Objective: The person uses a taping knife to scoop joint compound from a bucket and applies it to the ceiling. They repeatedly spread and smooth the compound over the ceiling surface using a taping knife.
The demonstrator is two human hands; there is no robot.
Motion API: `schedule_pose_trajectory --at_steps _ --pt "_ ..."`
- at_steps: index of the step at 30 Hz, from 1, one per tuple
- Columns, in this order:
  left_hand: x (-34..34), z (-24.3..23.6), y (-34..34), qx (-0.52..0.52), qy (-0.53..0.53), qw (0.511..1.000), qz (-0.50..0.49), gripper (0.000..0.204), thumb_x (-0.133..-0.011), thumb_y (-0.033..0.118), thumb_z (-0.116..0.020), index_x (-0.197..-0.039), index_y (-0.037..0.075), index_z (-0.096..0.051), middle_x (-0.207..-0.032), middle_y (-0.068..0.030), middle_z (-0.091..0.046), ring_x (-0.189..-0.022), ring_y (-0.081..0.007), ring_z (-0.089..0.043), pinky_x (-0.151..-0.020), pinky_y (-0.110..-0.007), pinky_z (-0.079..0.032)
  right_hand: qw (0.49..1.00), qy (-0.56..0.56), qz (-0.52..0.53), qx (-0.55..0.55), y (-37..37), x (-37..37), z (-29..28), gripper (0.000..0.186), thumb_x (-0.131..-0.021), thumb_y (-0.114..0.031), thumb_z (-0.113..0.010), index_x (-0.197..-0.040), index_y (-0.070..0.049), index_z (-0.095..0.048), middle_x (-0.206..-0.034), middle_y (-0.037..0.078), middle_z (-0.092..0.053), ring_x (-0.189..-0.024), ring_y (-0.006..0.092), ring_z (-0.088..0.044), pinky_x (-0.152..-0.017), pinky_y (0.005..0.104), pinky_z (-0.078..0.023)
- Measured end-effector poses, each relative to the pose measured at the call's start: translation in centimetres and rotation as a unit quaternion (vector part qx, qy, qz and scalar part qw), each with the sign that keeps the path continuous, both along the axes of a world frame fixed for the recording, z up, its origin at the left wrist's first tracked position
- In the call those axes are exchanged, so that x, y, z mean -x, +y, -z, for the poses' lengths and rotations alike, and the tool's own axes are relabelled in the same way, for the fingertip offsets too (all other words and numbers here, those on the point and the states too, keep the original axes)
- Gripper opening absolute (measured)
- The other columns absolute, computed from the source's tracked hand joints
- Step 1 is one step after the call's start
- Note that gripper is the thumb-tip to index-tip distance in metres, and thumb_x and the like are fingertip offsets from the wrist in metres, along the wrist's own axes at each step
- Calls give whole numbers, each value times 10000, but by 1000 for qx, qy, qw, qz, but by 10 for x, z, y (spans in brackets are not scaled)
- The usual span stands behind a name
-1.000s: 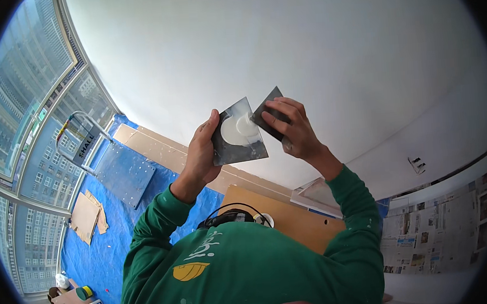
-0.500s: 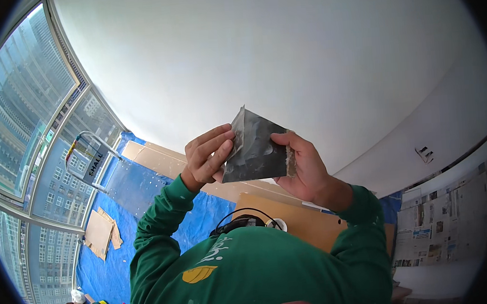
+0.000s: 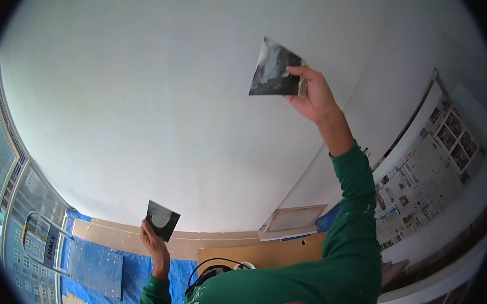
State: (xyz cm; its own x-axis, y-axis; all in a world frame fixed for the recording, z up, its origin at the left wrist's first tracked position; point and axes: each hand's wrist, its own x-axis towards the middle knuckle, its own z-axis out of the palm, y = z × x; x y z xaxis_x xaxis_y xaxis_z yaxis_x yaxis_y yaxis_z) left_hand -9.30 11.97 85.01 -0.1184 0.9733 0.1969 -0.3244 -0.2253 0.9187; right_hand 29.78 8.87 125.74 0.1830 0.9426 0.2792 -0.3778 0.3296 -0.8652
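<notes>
My right hand point(image 3: 314, 93) is raised high and grips a broad, dark putty scraper point(image 3: 275, 73) by its handle edge, thumb on the blade's face. Pale putty smears that blade, which is close to the white wall point(image 3: 183, 99); I cannot tell if it touches. Lower and to the left, my left hand point(image 3: 155, 245) is closed on a second, smaller dark putty scraper point(image 3: 169, 216). A round pale dab of putty point(image 3: 160, 218) sits on its face. Its handle is hidden by the hand.
Windows point(image 3: 18, 207) line the left side, with a metal-railed blue work platform point(image 3: 96, 269) beside them. Blue sheeting point(image 3: 130, 273) and cardboard strips point(image 3: 119, 231) cover the floor along the wall. A brown board point(image 3: 284, 252) lies in front of me; newspaper sheets point(image 3: 408, 202) hang at right.
My hands have moved apart from where the two blades were together. The right one rose up and rightward with its scraper; the left went down and leftward with the other. The view has shifted.
</notes>
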Motion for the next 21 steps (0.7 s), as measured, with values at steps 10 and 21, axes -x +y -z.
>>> schedule_pose_trajectory --at_steps 10,21 --pt "50 106 -38 175 -351 920 6 586 -1093 426 -422 -1539 54 -347 -1505 -108 -464 -1339 -241 -512 -1053 -370 -498 445 -720 508 -158 52 -120 -248 303 -965 -165 -599 -1176 48 -638 -1045 242 -685 -1004 366 -665 -930 380 -485" --pt "36 94 -28 255 -391 883 -40 550 -1081 463 -435 -1518 131 -409 -1434 -52 -553 -1241 -238 -595 -983 -381 -526 292 -791 497 -206 109 -122 -268 304 -941 -60 -518 -1194 -26 -683 -1166 144 -644 -1096 347 -615 -968 417 -489"
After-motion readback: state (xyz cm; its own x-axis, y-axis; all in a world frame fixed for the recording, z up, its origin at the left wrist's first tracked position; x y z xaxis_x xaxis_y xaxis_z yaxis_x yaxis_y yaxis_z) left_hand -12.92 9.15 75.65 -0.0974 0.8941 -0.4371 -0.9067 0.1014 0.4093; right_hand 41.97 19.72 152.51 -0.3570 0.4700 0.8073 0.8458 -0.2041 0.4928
